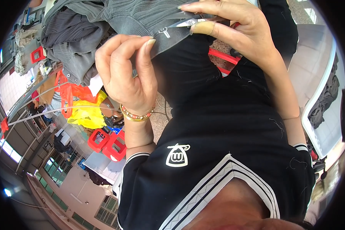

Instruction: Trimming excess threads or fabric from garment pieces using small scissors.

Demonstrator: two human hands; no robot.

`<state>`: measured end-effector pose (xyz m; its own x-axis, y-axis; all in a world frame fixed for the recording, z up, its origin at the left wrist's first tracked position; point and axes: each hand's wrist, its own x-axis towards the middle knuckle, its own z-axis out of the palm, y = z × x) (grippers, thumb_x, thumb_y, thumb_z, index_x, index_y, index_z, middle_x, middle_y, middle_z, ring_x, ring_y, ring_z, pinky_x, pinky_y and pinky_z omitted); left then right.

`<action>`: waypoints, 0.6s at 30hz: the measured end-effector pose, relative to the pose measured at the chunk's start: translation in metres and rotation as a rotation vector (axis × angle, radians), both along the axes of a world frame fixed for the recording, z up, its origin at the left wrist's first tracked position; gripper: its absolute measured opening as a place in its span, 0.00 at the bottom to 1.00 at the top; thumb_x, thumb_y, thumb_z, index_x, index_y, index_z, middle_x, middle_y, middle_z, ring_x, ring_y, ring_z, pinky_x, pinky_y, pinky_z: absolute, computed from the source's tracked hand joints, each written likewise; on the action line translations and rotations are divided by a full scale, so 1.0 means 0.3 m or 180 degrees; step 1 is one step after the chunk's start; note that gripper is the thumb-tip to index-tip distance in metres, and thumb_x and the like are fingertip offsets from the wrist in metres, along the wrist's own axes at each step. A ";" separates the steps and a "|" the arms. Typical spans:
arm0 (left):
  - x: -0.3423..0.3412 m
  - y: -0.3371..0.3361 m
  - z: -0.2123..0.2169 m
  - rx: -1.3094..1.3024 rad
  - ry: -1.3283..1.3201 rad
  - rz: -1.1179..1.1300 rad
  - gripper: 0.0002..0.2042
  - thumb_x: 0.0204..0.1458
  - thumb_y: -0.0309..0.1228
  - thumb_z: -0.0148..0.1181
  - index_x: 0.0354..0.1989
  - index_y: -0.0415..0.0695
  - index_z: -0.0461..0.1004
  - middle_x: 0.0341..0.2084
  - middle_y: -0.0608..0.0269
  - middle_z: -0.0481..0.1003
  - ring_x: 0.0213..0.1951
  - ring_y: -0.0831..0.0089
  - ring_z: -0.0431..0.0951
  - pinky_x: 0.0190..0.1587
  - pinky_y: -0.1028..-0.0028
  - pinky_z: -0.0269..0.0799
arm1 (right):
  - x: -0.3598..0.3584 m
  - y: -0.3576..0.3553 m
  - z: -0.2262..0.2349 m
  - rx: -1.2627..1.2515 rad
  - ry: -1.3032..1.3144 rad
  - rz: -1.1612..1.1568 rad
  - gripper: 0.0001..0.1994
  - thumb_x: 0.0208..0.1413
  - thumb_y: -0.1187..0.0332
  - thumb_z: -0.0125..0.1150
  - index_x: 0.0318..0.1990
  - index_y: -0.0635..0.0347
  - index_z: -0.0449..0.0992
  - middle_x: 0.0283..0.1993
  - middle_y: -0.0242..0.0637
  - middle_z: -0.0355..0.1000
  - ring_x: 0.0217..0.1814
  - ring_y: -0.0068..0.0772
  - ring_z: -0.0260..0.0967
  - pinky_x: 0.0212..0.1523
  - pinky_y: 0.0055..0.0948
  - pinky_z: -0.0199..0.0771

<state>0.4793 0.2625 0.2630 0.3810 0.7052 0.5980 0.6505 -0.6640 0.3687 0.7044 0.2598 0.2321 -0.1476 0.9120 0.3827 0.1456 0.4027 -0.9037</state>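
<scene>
A grey ribbed knit garment [74, 46] is spread over my lap, reaching up to the top edge. My left hand [128, 69] is closed, pinching the garment's smooth edge band between thumb and fingers. On that band, just right of my left fingertips, sits a small silver hook-like fastener [164, 32]. My right hand [237, 32] grips thread snips [186, 23] between thumb and fingers. Their pointed metal blades face left, close to the fastener, and the handle is mostly hidden in my palm. Whether the blades touch the cloth, I cannot tell.
Yellow and orange plastic bags [86, 115] lie to my left, with red plastic stools [115, 146] beyond them. At right stands a pale plastic bin [310, 122] with dark cloth inside. Thin metal bars [38, 117] cross the left side.
</scene>
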 end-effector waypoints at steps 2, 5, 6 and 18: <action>0.005 0.009 0.004 0.0010 0.0018 -0.0029 0.05 0.49 0.20 0.66 0.34 0.40 0.79 0.32 0.59 0.74 0.34 0.70 0.74 0.35 0.75 0.71 | -0.005 0.006 0.001 0.0134 -0.0129 0.0059 0.17 0.46 0.75 0.72 0.47 0.63 0.80 0.33 0.36 0.71 0.34 0.29 0.69 0.34 0.23 0.67; 0.006 0.019 0.011 0.0060 0.0108 -0.0081 0.05 0.50 0.20 0.65 0.35 0.39 0.78 0.32 0.58 0.74 0.34 0.70 0.74 0.35 0.75 0.71 | -0.015 0.010 0.004 0.0083 -0.0052 0.0081 0.16 0.47 0.73 0.71 0.46 0.62 0.80 0.32 0.36 0.70 0.34 0.30 0.69 0.33 0.24 0.68; 0.005 0.022 0.011 0.0098 0.0173 -0.0110 0.05 0.50 0.20 0.65 0.35 0.39 0.78 0.32 0.58 0.74 0.33 0.70 0.74 0.35 0.75 0.71 | -0.016 0.012 0.002 0.0079 -0.0048 0.0078 0.16 0.47 0.73 0.71 0.46 0.62 0.80 0.32 0.36 0.70 0.34 0.30 0.69 0.33 0.24 0.68; 0.030 0.019 0.007 -0.0097 -0.0064 -0.0079 0.03 0.52 0.21 0.63 0.34 0.38 0.76 0.32 0.56 0.74 0.35 0.68 0.74 0.37 0.74 0.72 | -0.021 0.017 -0.006 0.0276 -0.0139 0.0104 0.14 0.48 0.73 0.71 0.44 0.63 0.81 0.31 0.35 0.71 0.31 0.29 0.70 0.31 0.24 0.68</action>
<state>0.4882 0.2683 0.2652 0.3866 0.7137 0.5841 0.6262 -0.6681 0.4019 0.6982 0.2648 0.2303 -0.1950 0.8702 0.4525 0.1697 0.4843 -0.8583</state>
